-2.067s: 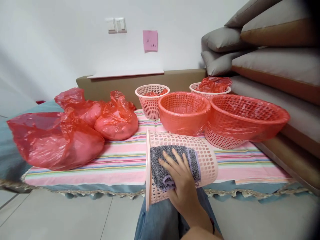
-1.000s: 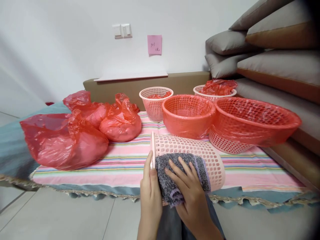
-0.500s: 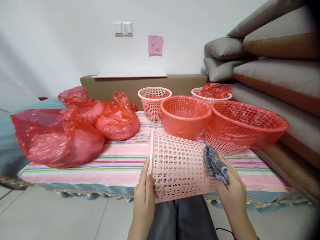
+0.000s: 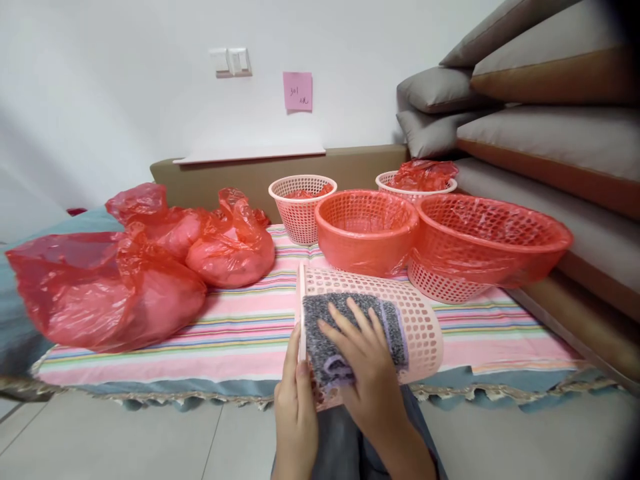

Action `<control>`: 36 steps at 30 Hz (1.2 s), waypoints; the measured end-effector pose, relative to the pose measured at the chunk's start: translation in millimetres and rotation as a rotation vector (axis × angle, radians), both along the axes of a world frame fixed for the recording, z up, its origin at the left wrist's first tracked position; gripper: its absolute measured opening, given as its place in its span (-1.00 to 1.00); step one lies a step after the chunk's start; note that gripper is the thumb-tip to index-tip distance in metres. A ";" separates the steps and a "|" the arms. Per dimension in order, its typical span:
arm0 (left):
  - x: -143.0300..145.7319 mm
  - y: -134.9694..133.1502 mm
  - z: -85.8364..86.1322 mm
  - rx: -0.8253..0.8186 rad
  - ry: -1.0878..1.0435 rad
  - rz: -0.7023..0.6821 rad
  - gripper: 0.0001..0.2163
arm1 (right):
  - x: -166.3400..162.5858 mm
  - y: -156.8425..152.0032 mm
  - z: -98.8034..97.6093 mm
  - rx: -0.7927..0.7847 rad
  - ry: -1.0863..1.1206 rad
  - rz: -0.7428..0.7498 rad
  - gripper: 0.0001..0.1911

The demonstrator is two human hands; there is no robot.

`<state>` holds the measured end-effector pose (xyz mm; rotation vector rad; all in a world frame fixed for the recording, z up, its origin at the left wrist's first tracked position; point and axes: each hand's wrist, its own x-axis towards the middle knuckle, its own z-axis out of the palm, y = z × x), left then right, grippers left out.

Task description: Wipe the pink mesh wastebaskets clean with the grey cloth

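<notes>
A light pink plastic basket (image 4: 423, 330) with a grid of holes lies tipped on its side above my lap, its rim to the left. My left hand (image 4: 296, 393) is closed around that rim, thumb on the near side. Across the basket's wall a grey cloth (image 4: 320, 320) with lilac edging is spread out. On top of the cloth rests my right hand (image 4: 363, 350), fingers flat and spread, pressing it against the wall; its thumb is mostly hidden.
Red plastic bags (image 4: 105, 293) with bulky contents sit at left on the striped cloth (image 4: 240, 327). Behind the basket stand a red basin-like basket (image 4: 367, 247), a larger red basket (image 4: 490, 247) and pink baskets (image 4: 303, 217). Stacked cushions (image 4: 550, 147) rise at right.
My right hand has moved left from the basket's base to the middle of its wall. The bunched cloth is now spread flat under it. My left hand keeps the rim.
</notes>
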<state>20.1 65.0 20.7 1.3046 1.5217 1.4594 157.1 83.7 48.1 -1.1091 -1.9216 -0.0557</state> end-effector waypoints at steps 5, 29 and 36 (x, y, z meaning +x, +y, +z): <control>10.5 -1.5 2.1 -0.088 -0.047 0.018 -0.36 | 56.4 5.1 -28.9 -0.054 0.050 -0.142 -0.34; -7.7 3.3 -41.2 0.120 0.104 -0.012 -0.44 | 13.9 -0.4 -0.7 -0.057 0.067 0.012 -0.33; -1.1 -0.8 -49.5 0.122 -0.034 -0.055 -0.45 | 101.8 2.1 -43.1 -0.090 0.163 -0.248 -0.37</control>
